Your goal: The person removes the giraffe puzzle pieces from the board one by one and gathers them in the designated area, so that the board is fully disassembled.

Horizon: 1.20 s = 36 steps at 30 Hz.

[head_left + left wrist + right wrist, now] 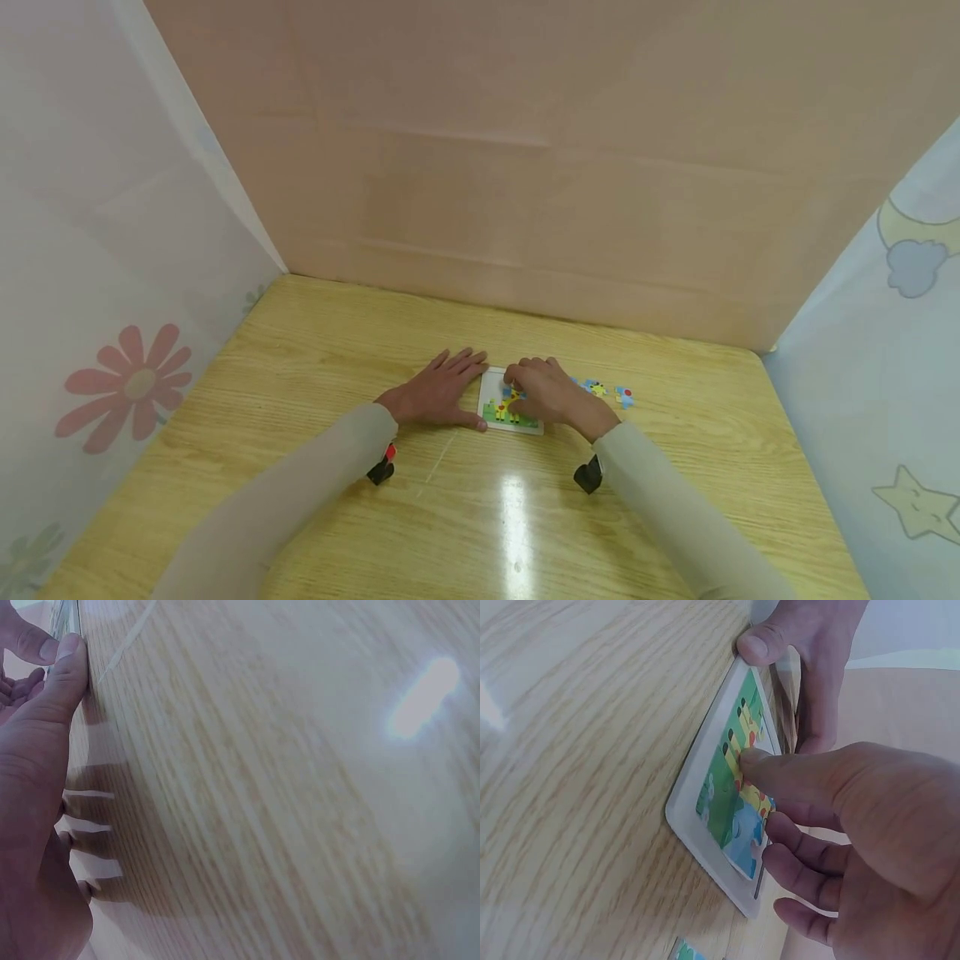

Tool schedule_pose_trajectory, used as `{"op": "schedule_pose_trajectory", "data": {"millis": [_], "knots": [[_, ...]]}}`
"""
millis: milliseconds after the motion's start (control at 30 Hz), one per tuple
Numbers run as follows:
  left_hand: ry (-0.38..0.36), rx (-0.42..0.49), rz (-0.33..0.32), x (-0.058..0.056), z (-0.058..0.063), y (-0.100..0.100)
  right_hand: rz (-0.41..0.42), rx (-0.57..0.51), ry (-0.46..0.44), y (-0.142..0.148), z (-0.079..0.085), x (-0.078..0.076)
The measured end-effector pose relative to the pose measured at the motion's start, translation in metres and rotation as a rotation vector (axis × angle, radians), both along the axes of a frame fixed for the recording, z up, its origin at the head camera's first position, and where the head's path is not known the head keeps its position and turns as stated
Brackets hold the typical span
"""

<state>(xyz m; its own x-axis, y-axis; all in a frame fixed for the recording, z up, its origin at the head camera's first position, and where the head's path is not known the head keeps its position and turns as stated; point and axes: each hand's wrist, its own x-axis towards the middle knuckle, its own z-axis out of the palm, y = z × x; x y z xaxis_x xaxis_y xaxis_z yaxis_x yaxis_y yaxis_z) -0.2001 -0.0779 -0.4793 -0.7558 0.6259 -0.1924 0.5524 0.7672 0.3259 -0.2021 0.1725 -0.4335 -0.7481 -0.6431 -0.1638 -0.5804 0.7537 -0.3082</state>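
Note:
A small white-framed puzzle board lies flat on the table, partly filled with pieces that form a yellow giraffe on green grass. My left hand rests at its left edge, fingers spread and thumb against the frame. Over the board, my right hand has curled fingers and pinches a blue and yellow puzzle piece. In the right wrist view the right thumb touches the giraffe picture; the index fingertip is hidden behind it.
Several loose puzzle pieces lie right of the board, and another blue piece with a red spot is farther right. The wooden table meets a brown back wall and patterned side curtains.

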Motion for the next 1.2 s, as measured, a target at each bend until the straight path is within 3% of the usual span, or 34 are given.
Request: {"op": "schedule_pose_trajectory", "data": {"millis": [300,500,900,1200], "knots": [[0.003,0.01,0.001,0.0021,0.0022,0.0002,0.006,-0.024,0.02,0.0017,-0.0011,0.0004],[0.01,0.005,0.001,0.0014,-0.0001,-0.0002,-0.02,-0.065,-0.042,0.0013,-0.0035,-0.0021],[0.008,0.02,0.007,0.0014,-0.0007,-0.0015,0.012,-0.115,-0.049,0.0005,-0.0047,-0.0021],[0.015,0.027,0.0,0.0016,-0.0016,-0.0023,0.04,-0.217,-0.128,0.0049,-0.0043,-0.0065]]}}
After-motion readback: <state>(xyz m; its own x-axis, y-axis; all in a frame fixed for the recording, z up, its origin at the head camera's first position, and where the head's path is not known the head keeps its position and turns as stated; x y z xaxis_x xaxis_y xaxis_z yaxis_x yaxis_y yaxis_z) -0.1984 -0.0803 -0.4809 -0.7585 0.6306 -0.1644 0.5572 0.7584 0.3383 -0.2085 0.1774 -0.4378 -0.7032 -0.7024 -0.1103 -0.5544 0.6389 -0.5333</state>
